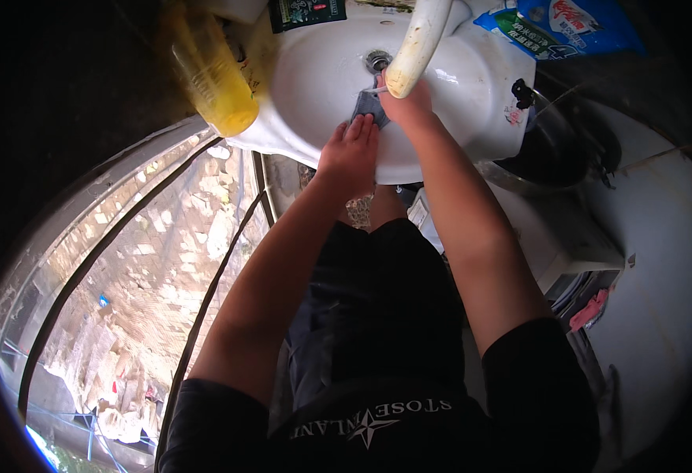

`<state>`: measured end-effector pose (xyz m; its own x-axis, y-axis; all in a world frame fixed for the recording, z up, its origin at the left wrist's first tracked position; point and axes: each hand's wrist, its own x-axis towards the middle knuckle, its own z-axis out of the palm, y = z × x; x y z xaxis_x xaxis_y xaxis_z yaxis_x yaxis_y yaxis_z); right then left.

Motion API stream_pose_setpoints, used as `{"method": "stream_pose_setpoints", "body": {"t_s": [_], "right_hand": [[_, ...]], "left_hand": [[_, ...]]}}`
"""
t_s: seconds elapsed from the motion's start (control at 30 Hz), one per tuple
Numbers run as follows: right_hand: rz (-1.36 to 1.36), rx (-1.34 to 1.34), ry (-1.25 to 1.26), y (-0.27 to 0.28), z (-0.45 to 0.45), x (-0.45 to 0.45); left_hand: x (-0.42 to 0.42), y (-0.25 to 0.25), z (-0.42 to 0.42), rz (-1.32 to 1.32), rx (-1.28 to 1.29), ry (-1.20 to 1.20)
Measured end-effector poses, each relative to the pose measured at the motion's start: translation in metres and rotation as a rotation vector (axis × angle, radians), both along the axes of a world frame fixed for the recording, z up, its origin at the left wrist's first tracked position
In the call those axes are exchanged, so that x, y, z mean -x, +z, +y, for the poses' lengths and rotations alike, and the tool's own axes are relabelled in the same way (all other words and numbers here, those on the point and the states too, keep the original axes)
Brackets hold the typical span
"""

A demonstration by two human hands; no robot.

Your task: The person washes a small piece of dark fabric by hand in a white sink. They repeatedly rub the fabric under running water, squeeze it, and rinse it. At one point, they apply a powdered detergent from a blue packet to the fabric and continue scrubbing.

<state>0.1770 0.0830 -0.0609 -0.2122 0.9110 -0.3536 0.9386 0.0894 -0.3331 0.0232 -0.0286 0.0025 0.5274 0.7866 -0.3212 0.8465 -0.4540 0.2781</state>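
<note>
Both hands are over a white ceramic washbasin (316, 83). A small grey cloth (367, 106), apparently wet, is stretched between them. My left hand (349, 155) grips its near end, fingers laid over the fabric and thumb out of sight. At the far end, close to the metal drain (377, 61), my right hand (408, 103) has hold of the cloth, its fingers partly hidden. A white spout-like pipe (421, 44) hangs down in front of my right hand, and a thin stream of water runs from its mouth toward the cloth.
Left of the basin lies a yellow translucent bottle (218, 83). A dark packet (307, 12) rests on the back rim, and a blue printed bag (570, 26) sits at the back right. A dark pan (550, 139) stands beside the basin. A mesh-covered window (145, 254) is at my left.
</note>
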Motion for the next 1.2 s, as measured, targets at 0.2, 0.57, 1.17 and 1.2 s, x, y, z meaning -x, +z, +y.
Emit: {"method": "stream_pose_setpoints", "body": {"t_s": [0.2, 0.57, 1.17, 1.2], "right_hand": [[-0.213, 0.151, 0.012, 0.053, -0.007, -0.011], [0.061, 0.217, -0.197, 0.055, -0.027, -0.018], [-0.148, -0.055, 0.212, 0.012, -0.002, -0.013], [-0.228, -0.123, 0.135, 0.005, 0.000, -0.016]], "left_hand": [[-0.005, 0.017, 0.009, 0.067, 0.106, -0.020], [-0.015, 0.002, 0.000, -0.047, 0.177, 0.028], [0.018, 0.011, 0.038, -0.005, 0.286, -0.187], [0.020, 0.007, 0.043, -0.013, 0.279, -0.211]]}}
